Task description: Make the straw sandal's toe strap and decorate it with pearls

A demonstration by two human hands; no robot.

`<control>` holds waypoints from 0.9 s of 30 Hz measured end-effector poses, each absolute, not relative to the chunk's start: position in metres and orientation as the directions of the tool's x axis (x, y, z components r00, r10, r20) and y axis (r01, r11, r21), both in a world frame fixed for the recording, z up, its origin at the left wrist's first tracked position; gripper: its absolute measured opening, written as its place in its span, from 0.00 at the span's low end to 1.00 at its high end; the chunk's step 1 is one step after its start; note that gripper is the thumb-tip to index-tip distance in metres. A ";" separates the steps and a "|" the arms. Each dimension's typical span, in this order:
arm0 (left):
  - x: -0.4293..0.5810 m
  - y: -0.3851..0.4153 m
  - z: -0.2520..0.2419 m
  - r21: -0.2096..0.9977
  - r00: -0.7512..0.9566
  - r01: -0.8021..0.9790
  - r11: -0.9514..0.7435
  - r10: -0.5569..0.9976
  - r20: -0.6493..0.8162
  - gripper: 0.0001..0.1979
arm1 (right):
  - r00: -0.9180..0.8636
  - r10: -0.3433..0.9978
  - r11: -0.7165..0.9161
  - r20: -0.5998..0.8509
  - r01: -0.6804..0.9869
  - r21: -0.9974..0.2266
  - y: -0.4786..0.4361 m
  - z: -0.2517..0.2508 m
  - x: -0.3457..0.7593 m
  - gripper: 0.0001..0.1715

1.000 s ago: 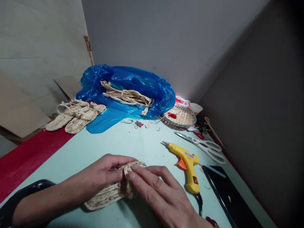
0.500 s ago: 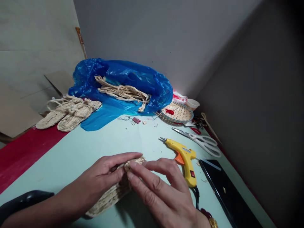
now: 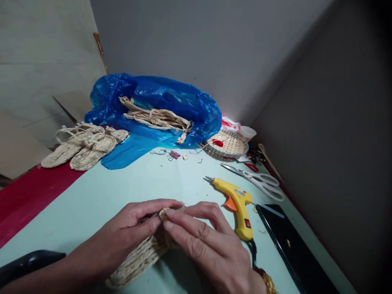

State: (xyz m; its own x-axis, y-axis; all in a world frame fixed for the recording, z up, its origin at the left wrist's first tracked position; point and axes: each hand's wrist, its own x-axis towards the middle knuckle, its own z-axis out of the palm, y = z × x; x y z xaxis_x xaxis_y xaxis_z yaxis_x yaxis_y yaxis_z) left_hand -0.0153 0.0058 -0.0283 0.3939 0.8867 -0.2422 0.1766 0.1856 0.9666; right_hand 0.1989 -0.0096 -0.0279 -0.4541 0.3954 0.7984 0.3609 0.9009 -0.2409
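Observation:
A woven straw sole (image 3: pixel 139 259) is held above the pale green table top, tilted, its far end between my hands. My left hand (image 3: pixel 130 228) grips it from the left, thumb on the near face and fingers over the far edge. From the right, my right hand (image 3: pixel 208 241) presses its fingertips on a small straw piece (image 3: pixel 163 213) at the sole's upper end. Part of the sole is hidden behind my fingers. A yellow glue gun (image 3: pixel 237 200) lies to the right of my right hand.
Behind are a blue plastic bag (image 3: pixel 202 110) with bundled straw (image 3: pixel 156 117) and a woven basket (image 3: pixel 231 143). Straw sandals (image 3: pixel 92 151) sit at left. White-handled scissors (image 3: pixel 260 179) and a black tablet-like object (image 3: pixel 294 249) lie at right. A dark curved object (image 3: pixel 33 261) is at lower left.
The sole has tilted so that more of its woven face shows. Both hands keep their hold with small finger shifts. The whole view has shifted slightly.

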 end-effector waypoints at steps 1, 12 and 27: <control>-0.015 0.006 -0.027 0.968 0.407 0.178 0.175 0.883 -0.234 0.16 | -0.420 0.414 0.894 0.807 0.353 -0.275 -0.009 -0.030 0.198 0.20; -0.013 0.008 -0.025 0.963 0.440 0.214 0.164 0.864 -0.245 0.22 | -0.469 0.488 0.873 0.736 0.276 -0.403 -0.009 -0.022 0.201 0.17; -0.016 0.007 -0.025 0.960 0.328 0.125 0.251 0.903 -0.279 0.16 | -0.165 0.755 0.650 0.635 0.317 -0.690 -0.010 -0.015 0.206 0.11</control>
State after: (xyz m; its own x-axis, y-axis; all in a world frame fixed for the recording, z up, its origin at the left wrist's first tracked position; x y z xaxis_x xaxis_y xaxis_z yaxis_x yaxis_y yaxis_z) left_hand -0.0162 0.0070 -0.0250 0.3276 0.9027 -0.2788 0.1249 0.2512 0.9599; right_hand 0.2065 -0.0097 -0.0147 -0.1654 0.7548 0.6348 0.3170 0.6502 -0.6905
